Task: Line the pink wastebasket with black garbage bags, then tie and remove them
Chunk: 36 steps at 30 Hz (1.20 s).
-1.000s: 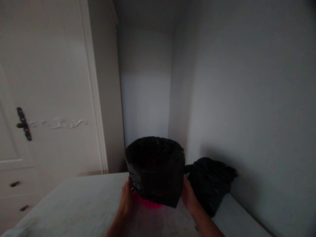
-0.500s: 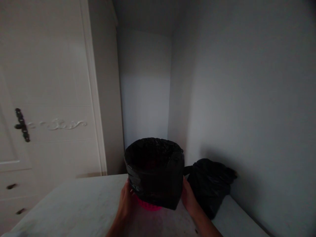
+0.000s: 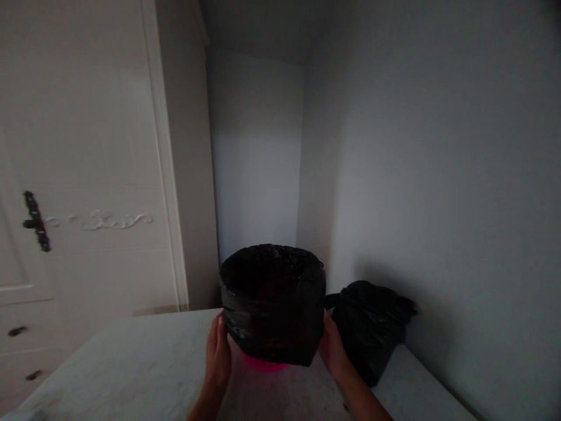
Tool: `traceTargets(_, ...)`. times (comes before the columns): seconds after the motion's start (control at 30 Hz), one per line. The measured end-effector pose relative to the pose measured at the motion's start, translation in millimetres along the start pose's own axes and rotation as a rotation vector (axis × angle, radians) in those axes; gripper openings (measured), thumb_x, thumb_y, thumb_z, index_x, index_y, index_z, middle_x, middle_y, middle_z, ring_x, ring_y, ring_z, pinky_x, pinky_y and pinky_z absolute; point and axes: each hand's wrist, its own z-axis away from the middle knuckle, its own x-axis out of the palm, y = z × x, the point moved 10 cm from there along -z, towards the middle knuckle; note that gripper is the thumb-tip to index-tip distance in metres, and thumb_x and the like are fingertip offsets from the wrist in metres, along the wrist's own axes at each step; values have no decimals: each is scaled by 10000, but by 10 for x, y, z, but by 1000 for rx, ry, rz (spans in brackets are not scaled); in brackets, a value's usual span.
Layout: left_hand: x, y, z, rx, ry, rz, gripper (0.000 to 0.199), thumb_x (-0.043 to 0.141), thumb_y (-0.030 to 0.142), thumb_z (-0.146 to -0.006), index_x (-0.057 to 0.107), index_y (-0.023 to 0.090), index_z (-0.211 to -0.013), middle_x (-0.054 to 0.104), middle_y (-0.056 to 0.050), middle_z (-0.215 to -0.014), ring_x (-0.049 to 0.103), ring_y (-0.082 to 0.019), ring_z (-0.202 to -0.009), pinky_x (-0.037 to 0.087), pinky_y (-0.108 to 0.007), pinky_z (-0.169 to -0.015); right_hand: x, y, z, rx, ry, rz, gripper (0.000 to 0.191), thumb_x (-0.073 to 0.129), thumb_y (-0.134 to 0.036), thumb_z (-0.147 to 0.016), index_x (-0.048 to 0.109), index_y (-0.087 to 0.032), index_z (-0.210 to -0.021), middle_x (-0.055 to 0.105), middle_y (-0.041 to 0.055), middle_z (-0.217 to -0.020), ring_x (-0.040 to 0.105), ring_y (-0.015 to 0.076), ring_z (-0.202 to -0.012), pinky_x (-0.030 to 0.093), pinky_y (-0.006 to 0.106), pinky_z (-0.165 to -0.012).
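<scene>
Left hand (image 3: 218,355) and right hand (image 3: 333,352): cupped at opposite sides of pink container (image 3: 265,365) draped with black bag (image 3: 276,330), mouth upward, between both; finger closure cannot be told.

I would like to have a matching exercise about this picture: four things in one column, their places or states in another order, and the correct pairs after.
Column 1
1. Left hand
2. Black liner
3. Pink container
4. Second black bag

Column 2
A. Mostly covered, only its lower part showing
B. On the white table, near the wall on the right
C. At the left side of item 2
D. Spread around item 3, mouth open

Pairs: 1-C, 2-D, 3-A, 4-B
</scene>
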Motion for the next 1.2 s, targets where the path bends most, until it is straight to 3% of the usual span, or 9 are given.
traceTargets(0.17, -163, 183, 8, 133, 112, 20, 529, 515, 677, -944, 714, 204, -1072, 759, -86, -1060, 694, -285, -1035, 550, -398, -941, -195, -66, 48, -63, 152, 10, 647, 671, -793, -826, 774, -318, -1252, 704, 40, -1448, 498, 346, -1503, 275, 594, -1311)
traceTargets(0.3, -139, 322, 107, 195, 102, -11, 448, 557, 578, -954, 665, 224, -1205, 750, -81, -1096, 708, -265, -966, 570, -380, -869, -232, -335, 115, -220, 170, 190, 694, 785, -733, -760, 744, -325, -1319, 612, 43, -1557, 401, 369, -1562, 186, 597, -1337)
traceTargets(0.43, -19, 520, 234, 332, 37, -113, 536, 623, 445, -961, 501, 254, -1447, 628, -146, -1401, 675, -282, -1110, 564, -454, -968, -15, -589, 176, -232, 87, 371, 711, 839, -543, -817, 618, -374, -1471, 512, 24, -1643, 395, 338, -1566, 207, 583, -1334)
traceTargets(0.53, 27, 730, 355, 521, 47, -177, 567, 720, 403, -905, 495, 258, -1405, 557, -165, -1429, 604, -334, -1252, 557, -513, -999, 203, -846, 244, -286, 39, 496, 778, 871, -439, -807, 561, -383, -1518, 543, 47, -1615, 477, 345, -1502, 304, 585, -1293)
traceTargets(0.67, 35, 960, 487, 677, 138, -270, 441, 738, 378, -908, 539, 244, -1279, 564, -151, -1327, 565, -350, -1288, 504, -571, -1067, 375, -1150, 316, -341, 61, 588, 709, 832, -485, -837, 594, -328, -1487, 607, 91, -1538, 570, 358, -1391, 435, 560, -1197)
traceTargets(0.87, 161, 1319, 578, 801, 111, -345, 787, 753, 390, -907, 354, 251, -1570, 488, -190, -1501, 488, -371, -1425, 451, -585, -1156, 543, -1325, 324, -314, 84, 501, 646, 758, -590, -872, 630, -305, -1437, 660, 82, -1473, 586, 335, -1374, 413, 518, -1219)
traceTargets(1.0, 245, 1493, 608, 844, 47, -425, 870, 735, 403, -922, 266, 252, -1639, 446, -214, -1574, 465, -383, -1464, 453, -590, -1161, 669, -1292, 336, -239, 73, 435, 681, 775, -576, -862, 601, -306, -1462, 701, 70, -1406, 635, 326, -1301, 467, 508, -1169)
traceTargets(1.1, 281, 1618, 635, 868, 17, -474, 781, 710, 414, -939, 342, 247, -1607, 493, -214, -1552, 486, -383, -1452, 450, -590, -1158, 737, -1270, 383, -228, 66, 432, 861, 843, -517, -810, 484, -313, -1565, 676, 89, -1424, 683, 319, -1187, 548, 492, -1056)
traceTargets(1.2, 295, 1777, 638, 890, -11, -508, 527, 694, 416, -948, 573, 253, -1434, 607, -177, -1475, 543, -371, -1396, 452, -568, -1145, 725, -1342, 458, -292, 150, 524, 971, 896, -491, -744, 457, -309, -1591, 600, 123, -1464, 671, 315, -1109, 589, 475, -944)
